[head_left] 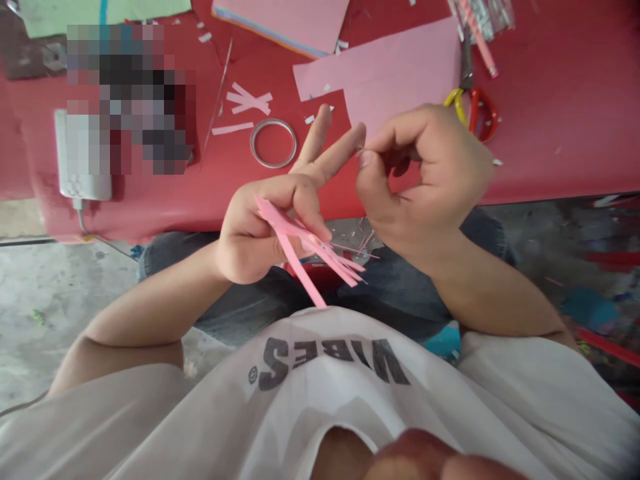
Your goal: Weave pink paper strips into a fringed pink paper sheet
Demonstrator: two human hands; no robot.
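Note:
Between the thumb and bent fingers of my left hand (245,230) is a bundle of pink paper strips (274,217), with one longer strip hanging toward my shirt. Two fingers of that hand stretch forward over the table edge. My right hand (443,170) pinches thumb and forefinger together at one of these fingertips. What sits in the pinch is tiny and thin, and I cannot make it out. Beyond my left hand lie a tape-like ring (253,148), a small pile of pink strips (247,100) and a single strip (233,129).
Past my right hand are scissors (467,70) with yellow and red handles. A cut pink sheet (395,63) and a paper stack (295,20) lie at the back of the red table (565,127). A white device (70,167) with a cable stands left, beside a pixelated area.

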